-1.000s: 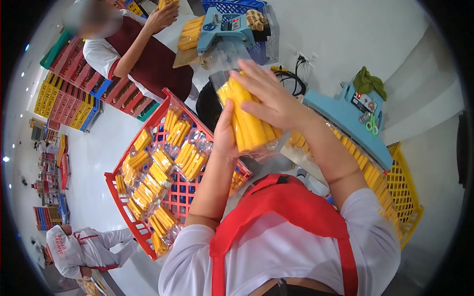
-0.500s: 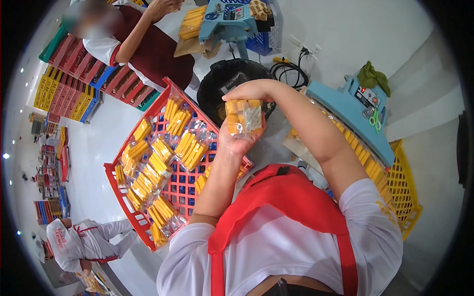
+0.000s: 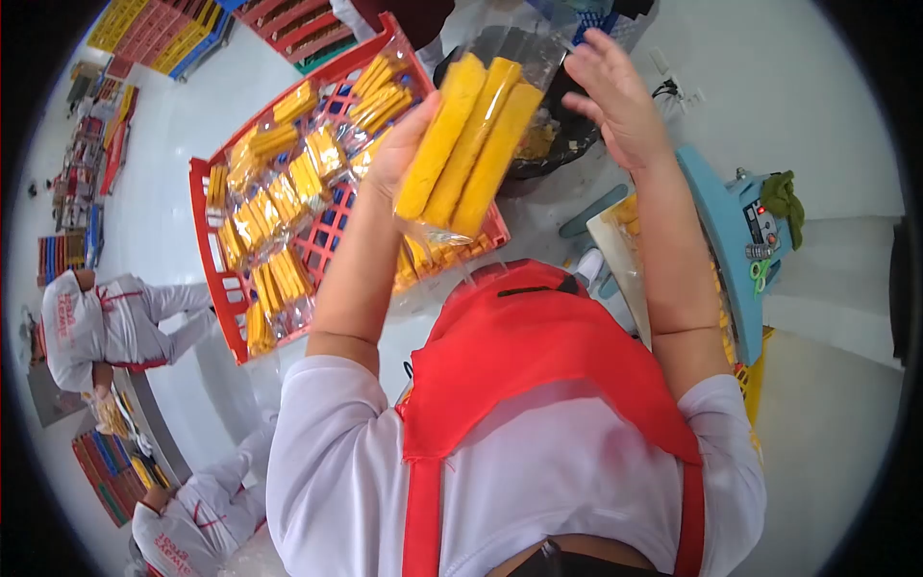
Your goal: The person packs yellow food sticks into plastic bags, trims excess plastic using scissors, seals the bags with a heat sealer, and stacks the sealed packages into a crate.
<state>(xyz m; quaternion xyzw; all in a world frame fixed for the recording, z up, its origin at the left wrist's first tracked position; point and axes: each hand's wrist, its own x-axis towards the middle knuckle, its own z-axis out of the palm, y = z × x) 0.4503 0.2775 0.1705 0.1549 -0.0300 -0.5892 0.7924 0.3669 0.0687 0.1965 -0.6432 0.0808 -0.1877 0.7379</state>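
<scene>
A clear bag of long yellow sticks (image 3: 468,144) is held up in front of my chest, tilted, with three sticks showing side by side. My left hand (image 3: 402,144) grips its left edge, the fingers partly hidden behind the bag. To the right of the bag, my right hand (image 3: 615,101) is raised with its fingers spread, apart from it and holding nothing. Beyond my left forearm, a red crate (image 3: 231,298) holds several similar bags. A black-lined bin (image 3: 577,135) with wrappers in it stands behind the held bag.
On the right is a blue machine (image 3: 716,231) with green scissors (image 3: 760,276) and a green cloth (image 3: 782,204). Two co-workers in white (image 3: 115,317) are at the lower left. Stacked crates (image 3: 159,34) stand at the upper left; part of another person shows at the top.
The bag has turned from its end view to show the sticks lengthwise. My right hand has let go and moved right. The view has shifted, with the crate higher and another co-worker visible at lower left.
</scene>
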